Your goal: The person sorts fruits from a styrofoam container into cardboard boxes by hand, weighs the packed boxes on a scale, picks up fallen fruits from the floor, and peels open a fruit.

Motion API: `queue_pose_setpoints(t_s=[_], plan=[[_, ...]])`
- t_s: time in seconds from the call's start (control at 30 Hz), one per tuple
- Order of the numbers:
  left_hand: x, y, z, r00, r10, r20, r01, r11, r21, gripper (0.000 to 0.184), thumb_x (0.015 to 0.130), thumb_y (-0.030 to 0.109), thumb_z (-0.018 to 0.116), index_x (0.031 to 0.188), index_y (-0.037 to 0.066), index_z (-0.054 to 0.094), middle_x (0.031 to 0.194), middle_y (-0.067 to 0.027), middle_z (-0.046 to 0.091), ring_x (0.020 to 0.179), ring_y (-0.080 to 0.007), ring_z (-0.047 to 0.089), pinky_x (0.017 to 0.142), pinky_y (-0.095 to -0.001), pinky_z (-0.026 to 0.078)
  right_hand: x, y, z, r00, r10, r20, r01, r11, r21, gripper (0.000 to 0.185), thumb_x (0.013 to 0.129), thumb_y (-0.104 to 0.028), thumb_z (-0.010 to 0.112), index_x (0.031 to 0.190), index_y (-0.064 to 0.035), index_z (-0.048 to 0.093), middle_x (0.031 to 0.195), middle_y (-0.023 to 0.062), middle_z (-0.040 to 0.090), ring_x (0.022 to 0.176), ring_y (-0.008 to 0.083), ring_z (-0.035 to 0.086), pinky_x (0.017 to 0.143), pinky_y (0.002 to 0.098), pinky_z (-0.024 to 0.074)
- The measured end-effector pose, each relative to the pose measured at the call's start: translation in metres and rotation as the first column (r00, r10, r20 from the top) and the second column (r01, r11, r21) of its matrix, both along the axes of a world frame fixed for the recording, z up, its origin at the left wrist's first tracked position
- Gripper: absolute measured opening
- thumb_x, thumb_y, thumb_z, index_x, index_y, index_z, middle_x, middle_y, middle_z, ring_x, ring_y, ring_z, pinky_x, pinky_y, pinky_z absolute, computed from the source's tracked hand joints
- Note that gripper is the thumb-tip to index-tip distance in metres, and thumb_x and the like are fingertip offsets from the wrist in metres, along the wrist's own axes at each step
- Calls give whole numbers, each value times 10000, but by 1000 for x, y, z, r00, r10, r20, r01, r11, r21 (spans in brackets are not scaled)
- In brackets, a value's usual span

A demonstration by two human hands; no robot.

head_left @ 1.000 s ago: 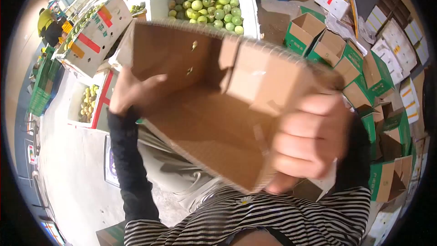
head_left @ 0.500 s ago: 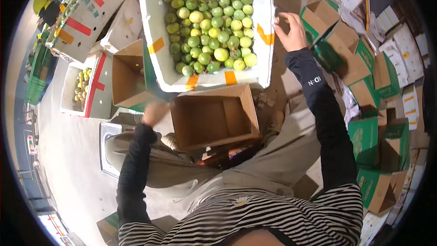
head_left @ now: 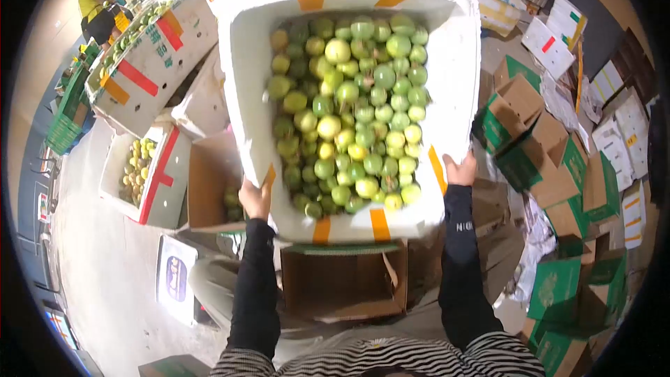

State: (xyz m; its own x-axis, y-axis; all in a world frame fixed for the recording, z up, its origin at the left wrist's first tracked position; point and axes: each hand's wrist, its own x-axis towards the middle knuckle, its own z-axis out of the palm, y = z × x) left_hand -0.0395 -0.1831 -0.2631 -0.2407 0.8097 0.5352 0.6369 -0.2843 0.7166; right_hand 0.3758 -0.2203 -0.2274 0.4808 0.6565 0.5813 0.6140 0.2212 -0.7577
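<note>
A white foam box (head_left: 457, 77) with orange tape strips is filled with round green and yellowish fruits (head_left: 349, 98). My left hand (head_left: 255, 200) grips its near left side, and my right hand (head_left: 460, 169) grips its near right side; the fingers behind the walls are partly hidden. Below the box's near edge, between my legs, stands an open brown cardboard carton (head_left: 338, 283). A curled flap shows at its right inner side, and the foam box covers its far part.
Left stand another cardboard carton (head_left: 209, 181), a foam box with red tape (head_left: 164, 181) and a scale (head_left: 176, 279). Several green-and-brown cartons (head_left: 558, 286) are piled on the right. A person (head_left: 91, 3) is in the far left background.
My left hand has moved from beside the cardboard carton to the foam box, and my right hand has closed on its other side. The view has tilted up, showing more background.
</note>
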Motion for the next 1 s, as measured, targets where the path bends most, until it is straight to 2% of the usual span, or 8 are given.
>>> queue_pose_setpoints(t_s=[0.13, 0.3, 0.4, 0.47, 0.63, 0.73, 0.87, 1.0], plan=[[3, 59, 4, 992, 105, -68, -121, 943, -309, 444, 666, 310, 665, 950, 14, 496, 820, -219, 589, 806, -372, 565, 672, -411, 436, 2, 51, 15, 955, -182, 233, 262, 885, -385, 473, 600, -178, 597, 1034, -11, 510, 869, 224, 581, 841, 380, 550, 751, 401, 434], [3, 39, -16, 998, 50, -34, -54, 991, -126, 478, 694, 67, 605, 1116, -1, 392, 1031, -209, 471, 976, -354, 455, 844, -359, 368, -27, 21, 10, 948, -225, 225, 199, 971, 135, 487, 706, -111, 558, 1161, 0, 421, 1089, 215, 490, 1047, 366, 445, 858, 385, 371], [26, -3, 11, 971, 153, -186, -121, 978, 171, 535, 695, 18, 579, 1187, 4, 370, 1109, -191, 432, 1051, -360, 392, 901, -389, 326, -42, -18, -12, 901, 7, 434, -49, 995, 84, 444, 760, -105, 520, 1177, -5, 404, 1167, 198, 425, 1116, 359, 369, 904, 394, 327], [33, -38, 0, 956, -61, -285, 71, 997, 23, 483, 704, -8, 542, 1165, -6, 400, 1127, -194, 415, 1049, -353, 394, 908, -397, 320, -59, -43, -36, 945, 198, 259, -136, 962, -237, 500, 763, -139, 540, 1201, 21, 360, 1170, 220, 415, 1121, 351, 370, 923, 396, 312], [38, -52, -57, 985, -25, 173, 96, 904, -416, 661, 817, 357, 500, 1216, -118, 271, 1207, -308, 360, 1145, -379, 354, 947, -358, 292, -55, -24, -134, 988, -134, -71, 58, 765, -642, 629, 802, -398, 483, 1236, 25, 319, 1228, 262, 352, 1140, 363, 347, 955, 378, 279], [19, -29, -68, 924, 44, 379, 280, 597, -752, 763, 780, 526, 456, 1169, -122, 352, 1158, -309, 413, 1138, -354, 374, 928, -339, 311, -67, -5, -154, 971, -223, -86, 83, 650, -756, 708, 770, -512, 464, 1233, 8, 335, 1196, 252, 353, 1110, 388, 348, 950, 383, 285], [16, -31, -80, 849, -66, 524, 432, 657, -618, 757, 768, 520, 488, 1210, -79, 352, 1168, -254, 439, 1121, -292, 407, 920, -303, 311, -64, -18, -179, 984, -131, 123, 177, 825, -537, 536, 726, -426, 571, 1098, -46, 505, 1118, 219, 398, 1033, 373, 404, 903, 396, 338], [37, -50, -61, 815, -19, 579, 376, 778, -504, 769, 773, 517, 495, 1199, -103, 340, 1163, -253, 431, 1098, -278, 413, 913, -314, 317, -57, -22, -177, 995, -75, -59, 30, 836, -548, 516, 720, -367, 591, 1061, 7, 492, 1084, 235, 449, 993, 385, 436, 863, 428, 358]])
